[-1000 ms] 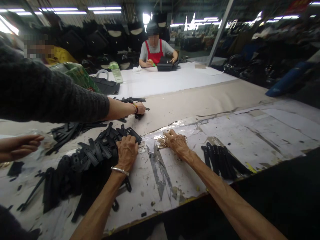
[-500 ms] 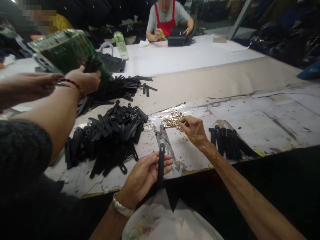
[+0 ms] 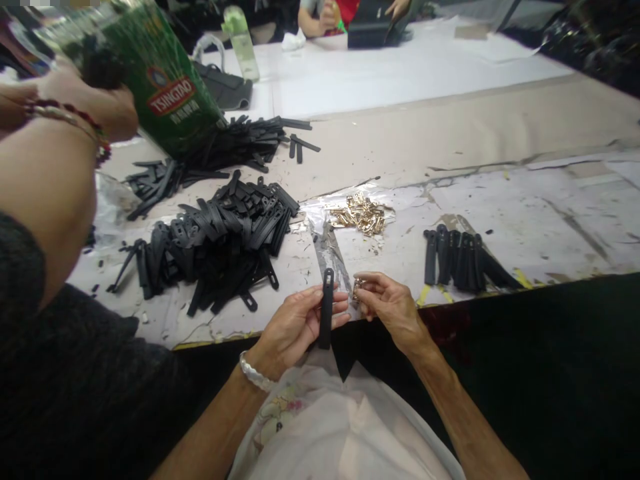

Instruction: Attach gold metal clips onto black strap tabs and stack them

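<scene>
My left hand (image 3: 295,323) is closed round a black strap piece (image 3: 327,308), held upright at the table's near edge. My right hand (image 3: 387,303) pinches a small gold metal fitting (image 3: 358,288) just right of the strap's top end. A heap of the same gold fittings (image 3: 361,214) lies on clear plastic further in. A large pile of black straps (image 3: 225,237) sits to the left. A neat row of black straps (image 3: 457,257) lies to the right.
A co-worker's arm (image 3: 50,167) on the left holds a green carton (image 3: 155,73) over more black straps (image 3: 240,143). A plastic bottle (image 3: 241,40) and a dark bag (image 3: 220,87) stand behind. Another person works at the far end of the white sheet (image 3: 390,67).
My right hand has come back from the gold heap with a fitting and now meets the strap in my left hand. The co-worker's carton has risen and tilted. The view has dipped lower.
</scene>
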Available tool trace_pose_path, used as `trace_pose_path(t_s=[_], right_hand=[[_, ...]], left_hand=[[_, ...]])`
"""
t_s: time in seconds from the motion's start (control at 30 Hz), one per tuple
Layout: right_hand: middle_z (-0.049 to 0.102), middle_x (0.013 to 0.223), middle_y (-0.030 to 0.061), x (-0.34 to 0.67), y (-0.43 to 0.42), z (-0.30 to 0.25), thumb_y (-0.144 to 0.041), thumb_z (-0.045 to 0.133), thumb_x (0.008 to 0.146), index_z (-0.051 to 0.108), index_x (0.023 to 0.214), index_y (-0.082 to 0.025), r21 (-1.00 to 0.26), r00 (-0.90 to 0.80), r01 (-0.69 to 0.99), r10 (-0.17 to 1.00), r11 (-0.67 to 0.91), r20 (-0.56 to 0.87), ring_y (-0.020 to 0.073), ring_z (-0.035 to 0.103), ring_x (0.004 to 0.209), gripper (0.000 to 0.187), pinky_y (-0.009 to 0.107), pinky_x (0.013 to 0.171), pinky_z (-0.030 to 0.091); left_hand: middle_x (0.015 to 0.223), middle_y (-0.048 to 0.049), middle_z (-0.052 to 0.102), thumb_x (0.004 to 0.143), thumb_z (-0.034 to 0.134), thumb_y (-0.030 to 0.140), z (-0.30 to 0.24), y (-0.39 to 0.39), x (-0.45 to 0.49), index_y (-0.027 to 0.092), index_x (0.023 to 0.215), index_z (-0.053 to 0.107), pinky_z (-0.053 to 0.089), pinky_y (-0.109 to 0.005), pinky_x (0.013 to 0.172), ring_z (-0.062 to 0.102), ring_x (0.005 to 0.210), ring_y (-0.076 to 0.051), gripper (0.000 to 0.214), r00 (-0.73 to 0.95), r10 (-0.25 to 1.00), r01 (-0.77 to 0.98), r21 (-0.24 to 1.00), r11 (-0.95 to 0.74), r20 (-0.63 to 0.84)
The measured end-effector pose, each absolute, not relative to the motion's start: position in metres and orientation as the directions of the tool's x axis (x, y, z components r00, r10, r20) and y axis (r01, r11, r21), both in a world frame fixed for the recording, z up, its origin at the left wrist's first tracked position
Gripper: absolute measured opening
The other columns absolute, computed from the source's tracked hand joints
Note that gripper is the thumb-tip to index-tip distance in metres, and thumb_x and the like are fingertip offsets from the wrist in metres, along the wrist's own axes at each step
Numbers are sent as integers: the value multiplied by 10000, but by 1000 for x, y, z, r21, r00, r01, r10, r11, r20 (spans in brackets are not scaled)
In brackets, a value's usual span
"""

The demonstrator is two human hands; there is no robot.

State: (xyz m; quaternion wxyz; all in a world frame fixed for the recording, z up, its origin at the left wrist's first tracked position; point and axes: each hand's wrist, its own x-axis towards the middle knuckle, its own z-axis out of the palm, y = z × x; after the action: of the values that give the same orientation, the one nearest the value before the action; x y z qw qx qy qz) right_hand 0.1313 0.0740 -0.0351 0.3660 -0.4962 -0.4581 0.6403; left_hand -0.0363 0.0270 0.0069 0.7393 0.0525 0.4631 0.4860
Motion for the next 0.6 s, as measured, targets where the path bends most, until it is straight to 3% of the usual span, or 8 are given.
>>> trace_pose_path(t_s=[0.13, 0.27, 0.37, 0.47, 0.6], right_hand=[[560, 503, -56, 134, 71, -34, -347, 718, 734, 650, 875, -154, -958, -218, -25, 937, -285, -273, 82, 479, 412, 249, 205, 404, 401], [617, 551, -22, 135, 68, -34, -343, 747, 708, 680, 833, -153, -954, -165, -76, 947, -292, -276, 95, 527, 455, 237, 220, 448, 462], [658, 588, -3, 132, 66, -32, -353, 768, 683, 701, 807, -153, -936, -148, -109, 937, -334, -317, 103, 578, 490, 245, 234, 508, 520], [689, 631, 22, 126, 64, -28, -364, 780, 665, 712, 769, -142, -917, -157, -162, 927, -364, -340, 120, 623, 539, 254, 254, 561, 556], [694, 648, 25, 120, 63, -24, -355, 798, 649, 723, 760, -134, -871, -188, -272, 910, -410, -370, 110, 623, 537, 258, 246, 568, 563]], left_hand=[[821, -98, 683, 798, 620, 124, 7, 27, -33, 81, 926, 638, 542, -239, 638, 637, 668, -125, 136, 82, 783, -620, 583, 524, -616], [690, -1, 549, 744, 687, 196, 4, 26, -30, 88, 900, 643, 294, -123, 386, 451, 483, -27, 195, 101, 814, -594, 622, 511, -572], [645, 31, 507, 728, 720, 319, 0, 25, -25, 101, 952, 645, 248, -140, 397, 400, 459, -22, 322, 38, 839, -486, 724, 490, -542], [583, 43, 512, 762, 678, 399, -3, 24, -20, 123, 956, 650, 266, -169, 427, 395, 453, -44, 338, -62, 881, -257, 861, 439, -468], [720, -23, 648, 796, 644, 338, -4, 24, -18, 155, 865, 692, 411, -212, 576, 564, 655, -125, 201, -166, 947, 90, 952, 293, -276]])
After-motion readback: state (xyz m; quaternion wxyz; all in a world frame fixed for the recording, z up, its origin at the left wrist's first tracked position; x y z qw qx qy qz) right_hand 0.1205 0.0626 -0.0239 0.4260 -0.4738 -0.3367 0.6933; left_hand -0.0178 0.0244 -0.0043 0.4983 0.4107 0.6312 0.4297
